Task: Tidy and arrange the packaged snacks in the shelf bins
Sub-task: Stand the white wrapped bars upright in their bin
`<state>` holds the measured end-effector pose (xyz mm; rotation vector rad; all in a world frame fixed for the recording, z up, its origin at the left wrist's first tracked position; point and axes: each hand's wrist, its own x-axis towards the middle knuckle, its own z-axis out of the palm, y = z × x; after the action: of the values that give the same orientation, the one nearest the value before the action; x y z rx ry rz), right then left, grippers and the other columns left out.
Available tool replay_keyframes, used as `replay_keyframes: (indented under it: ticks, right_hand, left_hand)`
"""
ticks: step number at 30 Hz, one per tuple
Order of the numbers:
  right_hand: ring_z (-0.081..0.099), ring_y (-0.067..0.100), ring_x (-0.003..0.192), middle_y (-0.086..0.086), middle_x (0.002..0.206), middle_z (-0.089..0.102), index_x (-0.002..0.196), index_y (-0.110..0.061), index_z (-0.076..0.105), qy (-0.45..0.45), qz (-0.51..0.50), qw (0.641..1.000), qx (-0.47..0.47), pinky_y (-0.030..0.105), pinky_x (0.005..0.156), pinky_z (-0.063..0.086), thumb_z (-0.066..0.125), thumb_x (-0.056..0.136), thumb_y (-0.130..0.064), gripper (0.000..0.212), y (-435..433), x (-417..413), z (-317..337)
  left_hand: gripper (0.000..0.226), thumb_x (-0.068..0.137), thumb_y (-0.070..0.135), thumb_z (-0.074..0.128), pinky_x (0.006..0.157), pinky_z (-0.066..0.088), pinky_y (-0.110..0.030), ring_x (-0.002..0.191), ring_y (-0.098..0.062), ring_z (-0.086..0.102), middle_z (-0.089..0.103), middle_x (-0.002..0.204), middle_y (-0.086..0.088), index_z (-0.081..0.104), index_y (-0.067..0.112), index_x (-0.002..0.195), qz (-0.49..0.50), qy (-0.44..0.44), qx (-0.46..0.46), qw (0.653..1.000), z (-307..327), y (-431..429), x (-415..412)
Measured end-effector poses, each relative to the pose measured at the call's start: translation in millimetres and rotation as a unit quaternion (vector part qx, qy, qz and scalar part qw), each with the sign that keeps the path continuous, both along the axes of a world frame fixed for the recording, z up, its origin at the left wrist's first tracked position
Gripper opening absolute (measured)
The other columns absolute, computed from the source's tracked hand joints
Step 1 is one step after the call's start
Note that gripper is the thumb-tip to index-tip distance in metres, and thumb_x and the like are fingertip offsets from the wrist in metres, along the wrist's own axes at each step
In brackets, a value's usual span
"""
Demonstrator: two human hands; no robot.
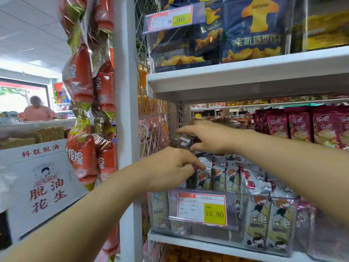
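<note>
- My left hand (170, 165) is nearest, low at the left end of the bin (240, 208). Its fingers are curled and the forefinger tip rests on the top of the packets (219, 174). I cannot tell whether the other fingers are pinching one. If I lean on that fingertip, the thin upright packets could fold or slide down behind the price tag (202, 208).
- The packets stand on edge in a row inside the clear bin, with more of them flat against its front wall. The row looks loosely packed at my end, so pulling one out carelessly could tip its neighbours like dominoes.
- My left forearm passes just beside the white post (126, 129) and the hanging snack strips (81, 87). A wide elbow swing could set them swaying or knock one off.
- My right hand (209, 138) is higher and further in, its thumb and fingers closed round a loose packet (182, 138) above the row. The wrapper looks slick, so a light pinch might let it drop into the gap at the back of the bin, where it would be hard to reach.
- The upper shelf (245, 78) hangs close over that hand, and lifting too high could bump my knuckles.
- Further right, the pink packets (300, 127) stand near my right arm, and brushing them could topple their front row.
</note>
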<state>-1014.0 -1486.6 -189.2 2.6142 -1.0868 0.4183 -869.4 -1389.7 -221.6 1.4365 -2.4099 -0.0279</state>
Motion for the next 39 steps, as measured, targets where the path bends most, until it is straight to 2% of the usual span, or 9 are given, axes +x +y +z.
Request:
replay_keyframes:
  ticks: [4, 10, 13, 19, 25, 29, 33, 36, 39]
  right_hand:
    - [0.047, 0.023, 0.122, 0.003, 0.138, 0.048, 0.146, -0.031, 0.029, 0.04, -0.014, 0.999, -0.008, 0.038, 0.095, 0.045, 0.066, 0.087, -0.035, 0.07, -8, 8, -3]
    - [0.059, 0.019, 0.093, 0.002, 0.115, 0.062, 0.127, -0.024, 0.051, -0.012, -0.008, 0.997, -0.07, 0.036, 0.073, 0.055, 0.067, 0.085, -0.026, 0.045, -7, 8, -1]
    - [0.058, 0.011, 0.078, 0.002, 0.11, 0.064, 0.13, -0.022, 0.052, -0.08, 0.021, 0.995, -0.047, 0.021, 0.061, 0.045, 0.062, 0.088, -0.019, 0.044, 4, -1, 6]
    - [0.056, 0.002, 0.063, -0.011, 0.091, 0.064, 0.112, -0.026, 0.059, -0.291, 0.107, 0.95, 0.034, 0.014, 0.054, 0.043, 0.062, 0.087, -0.016, 0.027, 39, -35, 16]
    - [0.057, 0.021, 0.068, 0.007, 0.084, 0.07, 0.101, -0.021, 0.064, -0.369, 0.118, 0.911, 0.144, 0.045, 0.07, 0.051, 0.065, 0.085, -0.009, 0.021, 53, -65, 18]
    - [0.065, 0.019, 0.071, 0.006, 0.087, 0.072, 0.099, -0.015, 0.064, -0.334, 0.117, 0.915, 0.195, 0.03, 0.066, 0.053, 0.067, 0.084, -0.01, 0.016, 64, -69, 16]
    - [0.068, 0.005, 0.07, -0.004, 0.092, 0.069, 0.102, -0.02, 0.061, -0.197, 0.072, 0.956, 0.207, 0.02, 0.062, 0.055, 0.074, 0.08, -0.019, 0.026, 70, -49, -4]
    - [0.058, -0.008, 0.061, -0.012, 0.095, 0.061, 0.101, -0.024, 0.057, -0.132, 0.035, 0.977, 0.164, 0.012, 0.053, 0.042, 0.078, 0.075, -0.029, 0.033, 66, -35, -19]
    - [0.053, -0.002, 0.062, -0.007, 0.086, 0.058, 0.093, -0.021, 0.055, -0.077, 0.02, 0.988, 0.134, 0.019, 0.053, 0.037, 0.079, 0.073, -0.029, 0.031, 62, -24, -29]
  left_hand:
    - [0.039, 0.094, 0.018, 0.04, 0.101, 0.042, -0.031, 0.114, -0.002, 0.053, 0.059, 0.129, 0.014, 0.063, 0.034, 0.121, 0.014, -0.009, 0.007, 1.0, -2, 1, 3]
    - [0.038, 0.097, 0.019, 0.038, 0.092, 0.042, -0.019, 0.11, -0.006, 0.054, 0.059, 0.129, 0.009, 0.06, 0.03, 0.125, 0.029, -0.028, 0.0, 0.999, 1, 7, 3]
    - [0.037, 0.098, 0.021, 0.037, 0.091, 0.042, -0.02, 0.112, -0.008, 0.054, 0.059, 0.131, 0.007, 0.059, 0.028, 0.127, 0.035, -0.033, 0.0, 0.999, 2, 9, 4]
    - [0.037, 0.101, 0.023, 0.035, 0.089, 0.038, -0.016, 0.113, -0.004, 0.05, 0.054, 0.135, 0.01, 0.056, 0.028, 0.13, 0.038, -0.025, 0.012, 0.999, 0, 9, 5]
    - [0.036, 0.101, 0.022, 0.033, 0.074, 0.034, -0.003, 0.087, 0.012, 0.05, 0.061, 0.114, 0.018, 0.059, 0.03, 0.125, 0.043, -0.003, 0.026, 0.999, -1, 11, 5]
    - [0.037, 0.1, 0.023, 0.034, 0.088, 0.043, -0.017, 0.103, -0.002, 0.054, 0.058, 0.129, 0.01, 0.052, 0.03, 0.132, 0.043, 0.011, 0.024, 0.999, -1, 10, 5]
    - [0.046, 0.099, 0.02, 0.034, 0.062, 0.047, -0.022, 0.065, -0.001, 0.053, 0.061, 0.122, 0.005, 0.034, 0.03, 0.144, 0.048, 0.044, 0.02, 0.998, -3, 6, 6]
    - [0.051, 0.098, 0.017, 0.036, 0.079, 0.047, -0.022, 0.085, 0.002, 0.058, 0.06, 0.125, 0.009, 0.029, 0.032, 0.146, 0.047, 0.042, 0.01, 0.998, -5, 7, 8]
    - [0.049, 0.098, 0.017, 0.038, 0.076, 0.044, -0.016, 0.086, 0.008, 0.057, 0.058, 0.127, 0.015, 0.033, 0.038, 0.142, 0.026, 0.059, 0.008, 0.998, -8, 9, 10]
